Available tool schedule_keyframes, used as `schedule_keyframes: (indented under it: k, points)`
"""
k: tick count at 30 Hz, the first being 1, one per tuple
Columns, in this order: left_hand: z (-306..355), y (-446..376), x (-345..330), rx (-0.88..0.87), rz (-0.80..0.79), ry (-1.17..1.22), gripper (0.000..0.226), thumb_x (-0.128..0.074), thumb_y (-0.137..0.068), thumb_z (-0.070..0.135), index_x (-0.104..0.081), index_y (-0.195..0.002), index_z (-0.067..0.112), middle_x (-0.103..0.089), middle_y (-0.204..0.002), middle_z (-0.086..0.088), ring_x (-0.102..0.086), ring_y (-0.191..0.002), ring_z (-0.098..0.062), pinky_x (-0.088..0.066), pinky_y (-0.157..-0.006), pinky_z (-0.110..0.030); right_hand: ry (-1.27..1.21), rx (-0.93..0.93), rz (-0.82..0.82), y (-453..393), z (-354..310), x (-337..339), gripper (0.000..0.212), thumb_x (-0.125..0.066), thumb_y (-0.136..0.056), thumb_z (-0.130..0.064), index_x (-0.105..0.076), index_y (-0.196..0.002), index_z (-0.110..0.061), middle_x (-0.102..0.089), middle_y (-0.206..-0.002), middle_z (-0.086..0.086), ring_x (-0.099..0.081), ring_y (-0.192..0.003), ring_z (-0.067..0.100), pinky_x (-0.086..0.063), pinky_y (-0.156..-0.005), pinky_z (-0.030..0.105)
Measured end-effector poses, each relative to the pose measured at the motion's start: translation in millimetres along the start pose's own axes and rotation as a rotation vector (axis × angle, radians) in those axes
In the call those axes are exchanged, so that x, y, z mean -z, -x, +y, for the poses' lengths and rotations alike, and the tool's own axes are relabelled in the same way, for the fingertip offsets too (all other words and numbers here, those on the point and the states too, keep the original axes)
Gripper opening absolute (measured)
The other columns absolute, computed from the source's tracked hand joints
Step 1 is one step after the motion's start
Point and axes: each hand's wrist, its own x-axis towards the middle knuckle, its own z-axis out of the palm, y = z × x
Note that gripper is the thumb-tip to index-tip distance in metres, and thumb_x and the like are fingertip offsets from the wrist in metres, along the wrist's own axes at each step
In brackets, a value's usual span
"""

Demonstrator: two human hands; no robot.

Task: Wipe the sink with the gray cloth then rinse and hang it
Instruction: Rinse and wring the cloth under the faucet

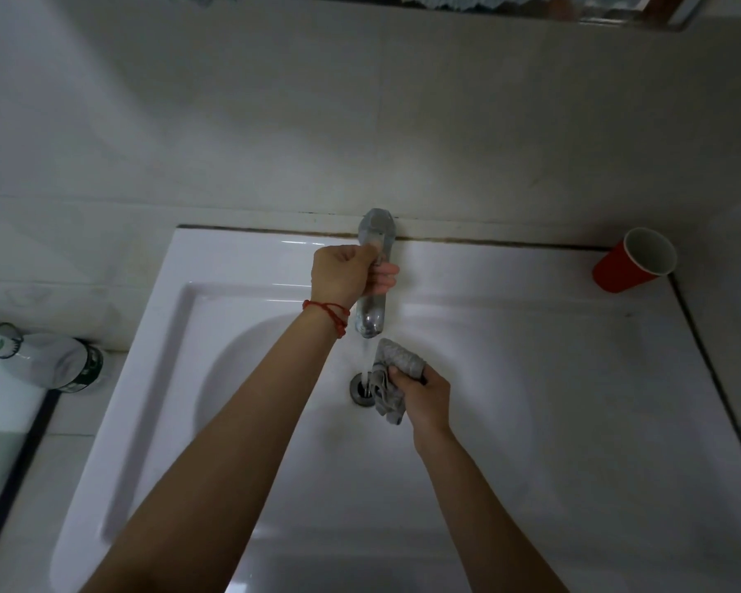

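The white sink [531, 378] fills the middle of the head view. A chrome faucet [371, 318] reaches out from the back rim, and water runs from its spout toward the drain [357, 389]. My left hand [347, 273], with a red string on the wrist, is closed around the faucet handle. My right hand [424, 398] grips the bunched gray cloth [396, 370] just right of the stream, right beside the drain, with the cloth's edge in the water.
A red paper cup [632, 263] lies tilted on the back right corner of the sink ledge. A clear plastic bottle [48, 363] lies on its side at the left, beside a glass panel edge. Tiled wall rises behind the sink.
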Motion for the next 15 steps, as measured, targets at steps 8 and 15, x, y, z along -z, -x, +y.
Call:
schedule_keyframes:
  k: [8, 15]
  points:
    - [-98, 20, 48, 0.097, 0.291, -0.265, 0.028, -0.054, -0.088, 0.035, -0.064, -0.074, 0.013, -0.064, -0.063, 0.001, -0.06, -0.058, -0.012, -0.056, -0.07, -0.035, 0.011, -0.081, -0.054, -11, -1, -18, 0.011, -0.064, -0.077, 0.003, -0.065, -0.085, -0.004, -0.065, -0.081, 0.012, -0.061, -0.071, 0.022, -0.052, -0.065, 0.029]
    - [-132, 15, 34, 0.329, 0.051, -0.146, 0.026, -0.059, -0.088, 0.018, -0.058, -0.062, 0.012, -0.056, -0.066, -0.011, -0.053, -0.068, -0.024, -0.054, -0.076, -0.038, -0.072, -0.116, -0.199, -11, 0, -24, 0.014, -0.058, -0.083, -0.004, -0.066, -0.074, -0.012, -0.067, -0.072, 0.006, -0.063, -0.066, 0.018, -0.05, -0.063, 0.027]
